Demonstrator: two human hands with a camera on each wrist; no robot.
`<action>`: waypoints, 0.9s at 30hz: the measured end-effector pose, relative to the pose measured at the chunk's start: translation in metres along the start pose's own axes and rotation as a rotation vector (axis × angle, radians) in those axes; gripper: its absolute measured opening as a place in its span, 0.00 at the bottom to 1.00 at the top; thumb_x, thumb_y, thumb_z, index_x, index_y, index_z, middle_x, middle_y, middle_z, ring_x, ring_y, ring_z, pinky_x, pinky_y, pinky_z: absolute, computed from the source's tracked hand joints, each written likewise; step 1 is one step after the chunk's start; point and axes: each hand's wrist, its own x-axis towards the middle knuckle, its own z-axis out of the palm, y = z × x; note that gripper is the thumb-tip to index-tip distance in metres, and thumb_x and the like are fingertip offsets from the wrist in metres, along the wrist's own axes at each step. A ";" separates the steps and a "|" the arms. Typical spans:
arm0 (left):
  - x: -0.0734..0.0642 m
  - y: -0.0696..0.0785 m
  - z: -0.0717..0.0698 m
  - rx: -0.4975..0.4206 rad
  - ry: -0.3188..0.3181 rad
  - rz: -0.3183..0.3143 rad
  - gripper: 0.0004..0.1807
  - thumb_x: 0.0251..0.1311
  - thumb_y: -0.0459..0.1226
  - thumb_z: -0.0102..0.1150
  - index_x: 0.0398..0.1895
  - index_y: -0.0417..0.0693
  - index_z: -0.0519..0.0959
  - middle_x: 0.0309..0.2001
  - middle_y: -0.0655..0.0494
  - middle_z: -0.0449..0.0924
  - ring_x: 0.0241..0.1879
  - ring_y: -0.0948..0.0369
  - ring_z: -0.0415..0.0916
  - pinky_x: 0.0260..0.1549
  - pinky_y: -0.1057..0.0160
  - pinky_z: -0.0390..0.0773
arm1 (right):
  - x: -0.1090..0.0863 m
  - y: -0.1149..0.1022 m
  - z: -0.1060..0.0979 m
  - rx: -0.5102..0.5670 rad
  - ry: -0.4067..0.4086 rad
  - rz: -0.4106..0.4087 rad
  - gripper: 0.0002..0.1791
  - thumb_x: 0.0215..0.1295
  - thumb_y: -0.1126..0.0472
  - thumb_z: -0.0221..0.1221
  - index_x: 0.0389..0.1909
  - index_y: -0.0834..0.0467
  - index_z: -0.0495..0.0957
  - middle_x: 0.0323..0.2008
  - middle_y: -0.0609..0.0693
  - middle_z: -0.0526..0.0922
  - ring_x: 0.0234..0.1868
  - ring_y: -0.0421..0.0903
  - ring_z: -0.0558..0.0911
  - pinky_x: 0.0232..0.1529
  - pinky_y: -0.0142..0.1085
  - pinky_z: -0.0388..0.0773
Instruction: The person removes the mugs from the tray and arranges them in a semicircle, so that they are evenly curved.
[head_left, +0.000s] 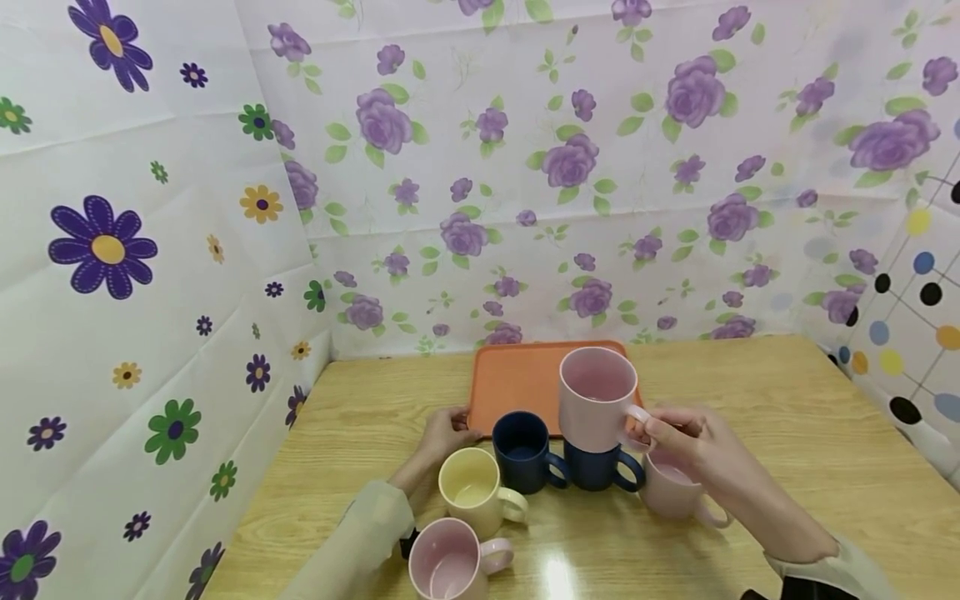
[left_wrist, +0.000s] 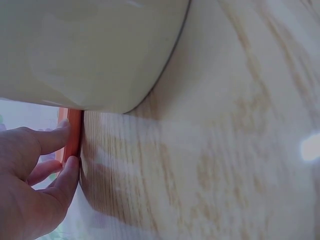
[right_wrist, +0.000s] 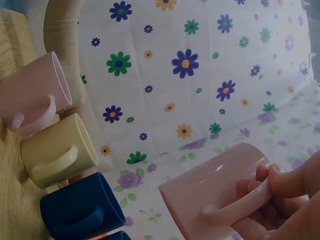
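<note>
A pink mug [head_left: 596,408] is held up by its handle in my right hand [head_left: 693,442], above the front edge of the orange tray [head_left: 517,375]. In the right wrist view the fingers and thumb wrap the handle of this lifted pink mug [right_wrist: 215,185]. My left hand [head_left: 444,433] grips the tray's front left corner. The left wrist view has its thumb and fingers at the orange rim [left_wrist: 74,134]. In front of the tray stand a navy mug [head_left: 521,454] and a second navy mug [head_left: 596,468], partly hidden by the lifted one.
A yellow mug [head_left: 472,492] and a pink mug [head_left: 450,560] stand upright beside my left forearm. Another pink mug [head_left: 669,487] is on the wooden table [head_left: 787,417], partly behind my right hand. Flowered sheets [head_left: 480,167] enclose the table's back and sides.
</note>
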 end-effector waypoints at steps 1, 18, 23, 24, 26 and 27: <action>0.000 0.000 0.000 0.000 0.002 0.005 0.28 0.50 0.29 0.70 0.56 0.28 0.75 0.40 0.38 0.83 0.38 0.53 0.81 0.36 0.62 0.83 | -0.002 0.000 -0.001 -0.003 0.000 -0.013 0.14 0.74 0.65 0.48 0.44 0.65 0.82 0.39 0.42 0.83 0.43 0.37 0.81 0.45 0.32 0.81; 0.000 -0.002 0.002 0.002 0.006 0.003 0.29 0.50 0.29 0.70 0.57 0.29 0.74 0.41 0.38 0.83 0.38 0.54 0.81 0.36 0.63 0.83 | -0.054 0.016 -0.025 0.027 -0.106 -0.048 0.19 0.75 0.71 0.39 0.47 0.63 0.81 0.42 0.40 0.83 0.46 0.36 0.78 0.48 0.31 0.77; 0.001 -0.003 0.003 0.008 0.003 0.012 0.29 0.50 0.28 0.70 0.57 0.28 0.74 0.42 0.37 0.83 0.39 0.52 0.82 0.36 0.62 0.83 | -0.069 0.019 -0.038 0.065 -0.150 -0.011 0.20 0.76 0.71 0.36 0.47 0.66 0.79 0.44 0.41 0.82 0.46 0.37 0.77 0.47 0.31 0.76; 0.001 -0.003 0.003 0.009 0.002 0.014 0.29 0.50 0.28 0.70 0.57 0.28 0.74 0.42 0.37 0.83 0.39 0.51 0.82 0.37 0.62 0.84 | -0.073 0.020 -0.041 0.069 -0.159 0.014 0.20 0.77 0.70 0.36 0.47 0.66 0.78 0.44 0.41 0.81 0.46 0.37 0.76 0.47 0.31 0.75; 0.001 -0.003 0.003 0.008 0.003 0.011 0.29 0.50 0.28 0.70 0.57 0.28 0.74 0.42 0.37 0.83 0.39 0.51 0.82 0.37 0.62 0.84 | -0.078 0.022 -0.047 0.074 -0.175 0.062 0.19 0.77 0.69 0.35 0.46 0.66 0.77 0.44 0.42 0.81 0.46 0.38 0.75 0.47 0.31 0.74; 0.001 -0.003 0.003 0.006 0.003 0.008 0.29 0.50 0.28 0.69 0.57 0.28 0.74 0.42 0.37 0.83 0.39 0.52 0.82 0.37 0.62 0.84 | -0.081 0.023 -0.050 0.079 -0.180 0.095 0.19 0.78 0.68 0.35 0.45 0.66 0.77 0.44 0.42 0.80 0.47 0.39 0.75 0.47 0.31 0.74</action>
